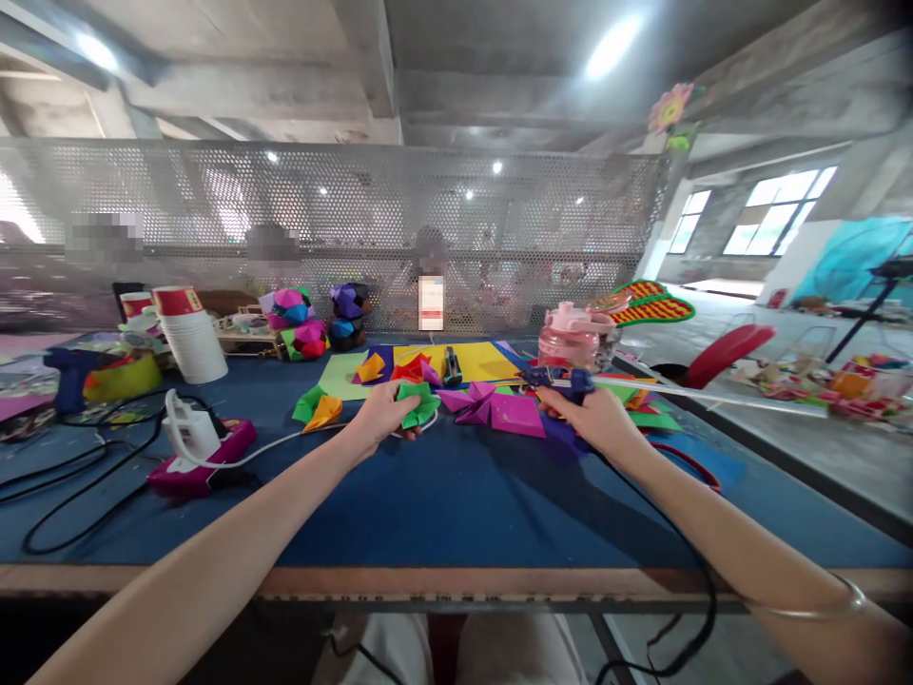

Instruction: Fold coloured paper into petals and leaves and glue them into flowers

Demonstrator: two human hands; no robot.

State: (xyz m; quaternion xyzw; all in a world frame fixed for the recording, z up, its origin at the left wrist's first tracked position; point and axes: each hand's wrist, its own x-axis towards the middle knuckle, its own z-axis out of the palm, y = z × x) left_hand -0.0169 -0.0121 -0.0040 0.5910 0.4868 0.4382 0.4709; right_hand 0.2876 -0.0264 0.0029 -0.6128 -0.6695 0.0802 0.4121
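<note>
My left hand (391,411) pinches a green folded-paper piece (419,405) above the blue table. A blue hot glue gun (567,380) is gripped in my right hand (586,411), its nozzle pointing left and its black cord hanging down by my forearm. Between the hands lie a magenta folded-paper piece (474,403) and a flat magenta square (517,415). Just behind the green piece are red folded paper (412,368) and a small stapler-like black tool (452,366). Green and orange folded pieces (322,413) rest left of my left hand.
A magenta power strip (203,461) with a white charger (191,428) and loose cables takes up the left side. Stacked paper cups (191,338), colourful paper balls (305,323), a phone (431,303) and a pink bottle (569,335) stand behind. A perforated metal screen (342,195) closes the back.
</note>
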